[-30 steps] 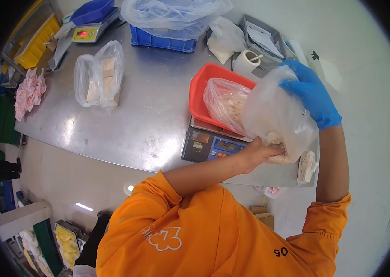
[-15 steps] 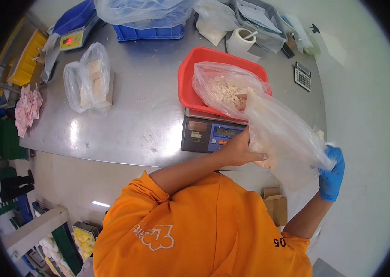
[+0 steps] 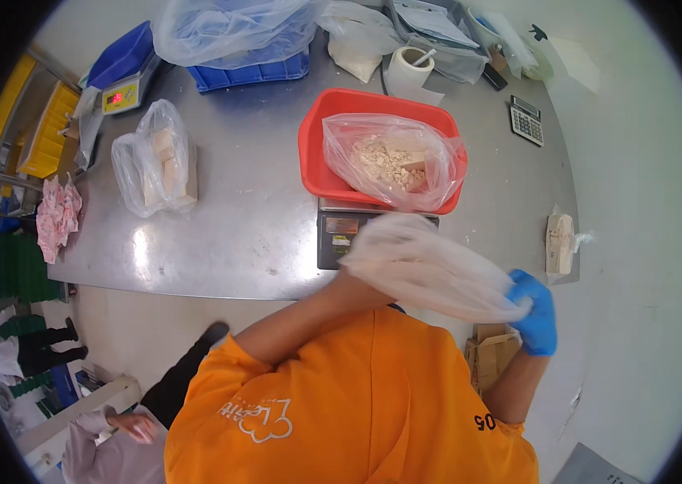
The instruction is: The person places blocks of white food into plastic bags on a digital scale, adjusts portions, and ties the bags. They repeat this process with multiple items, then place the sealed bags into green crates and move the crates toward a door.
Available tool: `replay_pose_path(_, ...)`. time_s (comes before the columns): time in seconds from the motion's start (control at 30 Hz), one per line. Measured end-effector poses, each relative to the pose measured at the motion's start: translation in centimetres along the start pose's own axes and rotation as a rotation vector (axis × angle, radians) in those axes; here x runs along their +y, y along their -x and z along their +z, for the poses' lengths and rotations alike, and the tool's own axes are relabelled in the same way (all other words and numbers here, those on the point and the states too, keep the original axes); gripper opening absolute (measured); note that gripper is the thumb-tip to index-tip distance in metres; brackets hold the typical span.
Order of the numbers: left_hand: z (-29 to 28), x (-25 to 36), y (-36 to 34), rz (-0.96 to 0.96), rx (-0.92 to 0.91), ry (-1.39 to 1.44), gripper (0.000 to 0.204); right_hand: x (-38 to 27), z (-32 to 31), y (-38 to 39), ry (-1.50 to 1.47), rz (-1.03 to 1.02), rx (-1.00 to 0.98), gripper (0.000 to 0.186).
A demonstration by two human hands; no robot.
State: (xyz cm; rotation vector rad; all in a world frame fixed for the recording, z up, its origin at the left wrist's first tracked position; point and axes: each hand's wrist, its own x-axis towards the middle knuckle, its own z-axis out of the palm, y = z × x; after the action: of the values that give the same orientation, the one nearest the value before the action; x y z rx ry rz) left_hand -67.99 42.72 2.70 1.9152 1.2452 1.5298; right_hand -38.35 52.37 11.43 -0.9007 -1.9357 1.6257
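A translucent plastic bag (image 3: pixel 429 262) is stretched between my hands in front of the scale (image 3: pixel 333 230). My gloved right hand (image 3: pixel 533 316) grips its right end. My bare left hand (image 3: pixel 353 286) is at its left end, with the fingers hidden behind the plastic. On the scale stands a red tub (image 3: pixel 317 165), holding a clear bag of pale crumbled pieces and a block (image 3: pixel 389 169). A wrapped pale block (image 3: pixel 558 242) lies at the steel table's right edge.
Bagged blocks (image 3: pixel 155 165) lie left on the table (image 3: pixel 244 210), near pink crumpled material (image 3: pixel 57 218). A blue crate (image 3: pixel 248 73), second scale (image 3: pixel 123 97), white roll (image 3: pixel 409 73) and calculator (image 3: pixel 525 121) stand behind. Two other people (image 3: pixel 6 351) (image 3: pixel 87 452) are at lower left.
The bag in my hands has moved down and away from the red tub, toward my body. My right hand has come down and then left. Another person's hand has appeared at lower left.
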Motion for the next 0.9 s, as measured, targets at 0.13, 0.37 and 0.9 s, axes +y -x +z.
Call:
replay_pose_path(0.13,-5.5,2.8,4.6,-0.487,0.277,0.331,0.079,2.8,6.7,-4.7,-0.097,0.099,-0.280,0.027)
replay_pose_path(0.37,-13.2,3.4,11.1,-0.801,0.443,0.103,0.084,-1.6,13.5,-10.4,0.280,-0.271,-0.362,0.031)
replay_pose_path(0.9,-15.5,7.3,14.5,-0.742,0.300,-0.399,0.091,3.9,16.2,-27.3,1.467,-0.698,-0.495,0.016)
